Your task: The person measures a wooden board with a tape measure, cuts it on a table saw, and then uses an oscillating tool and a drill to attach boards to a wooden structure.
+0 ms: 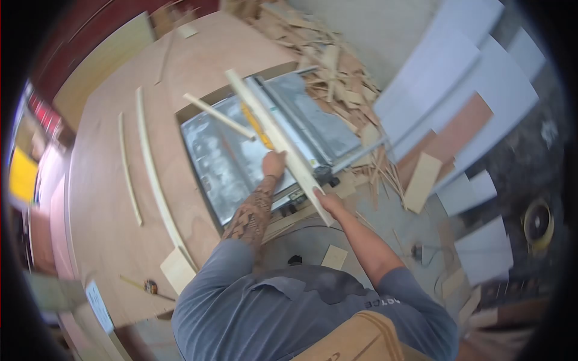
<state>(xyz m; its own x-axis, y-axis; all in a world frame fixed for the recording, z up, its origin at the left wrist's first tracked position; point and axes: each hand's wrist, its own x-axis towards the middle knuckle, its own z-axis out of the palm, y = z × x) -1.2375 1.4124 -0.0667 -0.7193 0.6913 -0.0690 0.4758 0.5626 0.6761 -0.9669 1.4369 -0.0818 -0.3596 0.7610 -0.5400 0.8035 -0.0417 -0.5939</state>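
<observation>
A long pale wooden board (271,131) lies lengthwise over the metal table saw (208,141), beside the grey fence (289,111). My right hand (333,203) grips its near end, thumb on the top face. Against the board's left edge, farther along, is my left hand (274,163), its fingers curled closed at the board. Just beyond these fingers is a narrow yellow piece (256,125) along the board's left side. A shorter wooden strip (220,116) rests slantwise on the saw top, its far end over the frame.
Around the saw spreads a large plywood table (102,174) with long thin strips (147,144) and a tape measure (150,287). Wood offcuts (340,78) are heaped beyond the saw's right side. White panels (439,66) lie at the right, near a round fan-like object (537,224).
</observation>
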